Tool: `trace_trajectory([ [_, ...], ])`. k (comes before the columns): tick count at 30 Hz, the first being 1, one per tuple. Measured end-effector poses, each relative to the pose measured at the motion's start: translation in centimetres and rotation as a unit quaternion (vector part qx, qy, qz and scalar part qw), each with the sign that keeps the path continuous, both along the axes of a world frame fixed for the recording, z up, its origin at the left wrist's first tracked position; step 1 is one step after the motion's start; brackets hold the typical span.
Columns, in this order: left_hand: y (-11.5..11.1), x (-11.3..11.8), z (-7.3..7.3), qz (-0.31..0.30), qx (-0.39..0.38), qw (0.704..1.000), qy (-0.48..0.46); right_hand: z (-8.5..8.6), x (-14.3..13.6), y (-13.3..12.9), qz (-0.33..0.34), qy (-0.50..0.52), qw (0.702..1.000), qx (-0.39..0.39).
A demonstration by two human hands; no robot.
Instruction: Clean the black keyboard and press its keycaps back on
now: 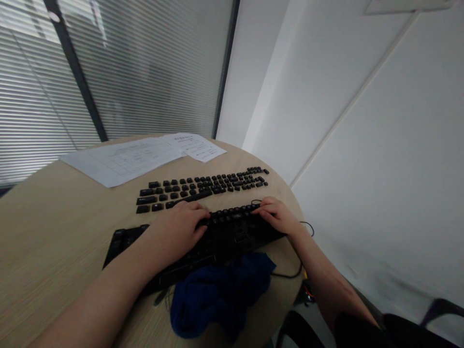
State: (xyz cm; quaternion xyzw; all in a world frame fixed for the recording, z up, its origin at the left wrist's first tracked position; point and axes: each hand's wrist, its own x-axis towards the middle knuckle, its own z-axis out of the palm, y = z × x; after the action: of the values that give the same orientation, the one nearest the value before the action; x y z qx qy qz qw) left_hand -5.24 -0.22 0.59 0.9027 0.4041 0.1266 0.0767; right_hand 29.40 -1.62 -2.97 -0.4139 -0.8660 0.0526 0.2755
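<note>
A black keyboard (232, 240) lies at a slant across the table in front of me, with a row of keys fitted along its far side and much of its key bed bare. My left hand (185, 223) grips the keyboard near its middle, fingers bent over the far row and thumb on the near side. At the right end of that row, my right hand (274, 213) has thumb and fingers pinched together; whatever they hold is hidden. Just beyond the keyboard, loose black keycaps (163, 197) are laid out in rows on the tabletop.
A crumpled blue cloth (217, 295) lies against the keyboard's near edge, beside a small thin tool (159, 297). Printed paper sheets (134, 157) rest at the back of the round wooden table (47, 217). A cable (290, 275) runs off the right edge, near the white wall (380, 159).
</note>
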Motion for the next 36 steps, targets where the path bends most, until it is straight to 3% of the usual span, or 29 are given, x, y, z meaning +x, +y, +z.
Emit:
trace_trajectory([
  [5,-0.9,0.7,0.7,-0.006,0.03,0.999,0.036,0.0,-0.5,-0.2,0.014,0.001,1.0,0.021],
  [13,-2.0,1.7,0.8,0.0,0.005,0.997,0.081,0.2,-2.4,-0.7,0.055,-0.031,0.998,0.029],
  [22,-2.3,1.9,0.8,0.03,0.006,0.996,0.087,0.2,-2.7,-0.6,0.034,-0.035,0.999,0.024],
  [27,-2.4,2.0,1.1,0.03,-0.005,0.993,0.112,2.3,-2.9,-0.2,0.055,-0.113,0.992,-0.009],
  [30,-2.5,2.0,1.5,0.036,-0.011,0.993,0.11,4.8,-1.8,2.7,0.044,-0.136,0.99,0.005],
  [33,-2.6,2.0,1.7,0.039,-0.012,0.993,0.114,7.1,0.2,8.3,-0.07,-0.165,0.983,0.032],
  [35,-2.5,2.0,1.7,0.036,-0.007,0.993,0.116,7.9,1.6,12.7,-0.171,-0.25,0.953,-0.012],
  [36,-2.5,2.0,1.6,0.035,-0.006,0.993,0.116,8.1,2.2,14.7,-0.191,-0.267,0.944,-0.028],
])
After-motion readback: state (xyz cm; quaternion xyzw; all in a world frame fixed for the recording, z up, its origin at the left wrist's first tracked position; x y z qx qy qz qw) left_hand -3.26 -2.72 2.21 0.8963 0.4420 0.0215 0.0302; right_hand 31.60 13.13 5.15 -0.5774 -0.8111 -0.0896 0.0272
